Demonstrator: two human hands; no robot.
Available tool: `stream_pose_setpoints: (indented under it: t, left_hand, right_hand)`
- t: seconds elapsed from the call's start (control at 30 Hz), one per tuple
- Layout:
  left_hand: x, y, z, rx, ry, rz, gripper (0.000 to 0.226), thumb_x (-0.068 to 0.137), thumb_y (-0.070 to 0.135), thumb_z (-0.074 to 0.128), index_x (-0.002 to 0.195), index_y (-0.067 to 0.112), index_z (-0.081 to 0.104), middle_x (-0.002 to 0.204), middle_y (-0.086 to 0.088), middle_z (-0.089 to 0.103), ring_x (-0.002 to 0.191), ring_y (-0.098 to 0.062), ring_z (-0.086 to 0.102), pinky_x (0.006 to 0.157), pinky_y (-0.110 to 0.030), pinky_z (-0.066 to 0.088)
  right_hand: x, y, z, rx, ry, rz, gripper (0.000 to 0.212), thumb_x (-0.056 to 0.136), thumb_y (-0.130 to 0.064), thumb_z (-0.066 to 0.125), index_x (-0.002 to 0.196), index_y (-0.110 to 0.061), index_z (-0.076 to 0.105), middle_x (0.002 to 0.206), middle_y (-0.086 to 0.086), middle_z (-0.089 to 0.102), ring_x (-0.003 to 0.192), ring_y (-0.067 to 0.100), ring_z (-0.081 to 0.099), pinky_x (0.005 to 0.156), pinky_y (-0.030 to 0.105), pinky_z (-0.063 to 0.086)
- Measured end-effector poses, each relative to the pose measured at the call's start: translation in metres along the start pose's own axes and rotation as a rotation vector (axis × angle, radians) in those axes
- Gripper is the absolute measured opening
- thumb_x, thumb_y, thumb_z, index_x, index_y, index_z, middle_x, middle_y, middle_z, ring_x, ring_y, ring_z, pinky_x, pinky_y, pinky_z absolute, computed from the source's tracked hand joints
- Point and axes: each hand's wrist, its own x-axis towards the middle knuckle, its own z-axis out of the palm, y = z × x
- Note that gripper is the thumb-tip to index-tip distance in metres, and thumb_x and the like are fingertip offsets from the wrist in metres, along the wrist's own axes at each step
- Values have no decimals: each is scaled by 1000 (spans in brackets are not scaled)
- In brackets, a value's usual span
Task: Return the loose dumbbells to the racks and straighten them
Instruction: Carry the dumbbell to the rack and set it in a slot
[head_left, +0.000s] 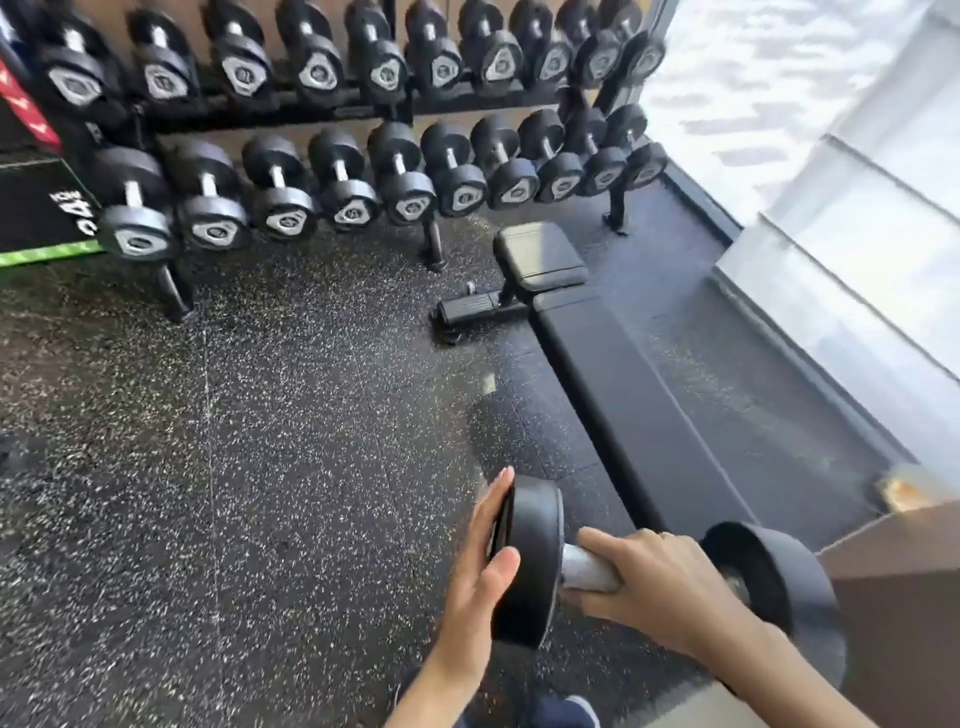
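Note:
A black dumbbell with a silver handle is held low in front of me, near the bottom of the view. My right hand is wrapped around its handle. My left hand presses flat against the outer face of its left head, thumb over the rim. The two-tier rack stands across the top of the view, with rows of black dumbbells on both shelves. The lower-tier dumbbells sit side by side, ends facing me.
A black padded bench runs from the rack's right end toward me, close to the held dumbbell. A black box with green edging stands at the left. Speckled rubber floor fills the middle. A window sill borders the right.

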Motion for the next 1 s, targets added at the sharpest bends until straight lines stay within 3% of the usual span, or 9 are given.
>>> stream_pose_setpoints:
  t: [0.1, 0.23, 0.33, 0.4, 0.47, 0.5, 0.63, 0.93, 1.0]
  left_hand:
    - [-2, -8, 37, -18, -10, -26, 68, 74, 67, 59, 135, 41, 46, 147, 3, 42, 138, -23, 34, 114, -56, 20]
    - [-8, -26, 100, 36, -11, 4, 63, 74, 51, 56, 134, 33, 49, 143, 6, 46, 136, -14, 37, 115, -45, 23]
    - [-15, -51, 154, 54, 16, 5, 64, 72, 48, 54, 133, 28, 50, 141, 7, 49, 134, -10, 40, 111, -34, 27]
    - [-10, -73, 187, 32, 26, -38, 59, 67, 47, 55, 125, 44, 55, 136, 10, 53, 128, -1, 44, 107, -27, 31]
    - [-2, -99, 220, 9, 19, -81, 51, 61, 46, 53, 107, 65, 56, 123, 30, 58, 118, 15, 46, 103, -16, 33]
    - [-2, -108, 238, -17, 12, -112, 48, 61, 48, 54, 105, 67, 56, 120, 35, 58, 117, 16, 46, 105, -18, 32]
    - [-15, -119, 306, -179, -26, -264, 67, 66, 61, 65, 129, 41, 53, 140, 1, 51, 134, -22, 41, 114, -52, 23]
    - [60, -108, 378, -66, -29, -270, 58, 70, 47, 59, 127, 40, 55, 136, -6, 54, 128, -39, 44, 111, -60, 25]
    - [85, -109, 386, -88, -37, -267, 58, 71, 48, 59, 129, 40, 53, 137, -6, 54, 129, -39, 43, 110, -60, 25]
  right_hand:
    - [-25, 24, 6, 62, -14, 90, 46, 76, -71, 44, 84, -27, 33, 84, 1, 63, 90, 28, 59, 62, 35, 35]
    - [-61, 70, 26, 69, 20, 195, 69, 59, -83, 30, 92, -23, 44, 69, -2, 50, 86, 23, 60, 60, 32, 33]
    - [-87, 117, 39, 80, -22, 257, 63, 63, -78, 44, 96, -24, 50, 78, 0, 60, 89, 22, 60, 62, 31, 31]
    - [-106, 150, 47, 72, -41, 253, 64, 59, -76, 38, 93, -24, 50, 87, 1, 66, 90, 23, 61, 62, 31, 32]
    - [-126, 186, 56, 38, -48, 239, 69, 48, -72, 25, 91, -24, 50, 90, 1, 66, 90, 25, 61, 63, 31, 33]
    - [-135, 203, 59, 31, -66, 246, 69, 48, -70, 25, 92, -24, 51, 92, 1, 66, 91, 26, 61, 63, 31, 33]
    - [-161, 264, 58, 3, -156, 279, 49, 69, -64, 47, 97, -24, 54, 97, 1, 66, 95, 27, 61, 67, 32, 37]
    - [-134, 359, 42, 41, -134, 306, 41, 70, -62, 51, 85, -25, 46, 91, 1, 64, 94, 27, 60, 64, 32, 33]
    - [-118, 377, 34, 33, -113, 301, 43, 69, -62, 51, 92, -25, 49, 91, 1, 64, 93, 27, 61, 66, 33, 37]
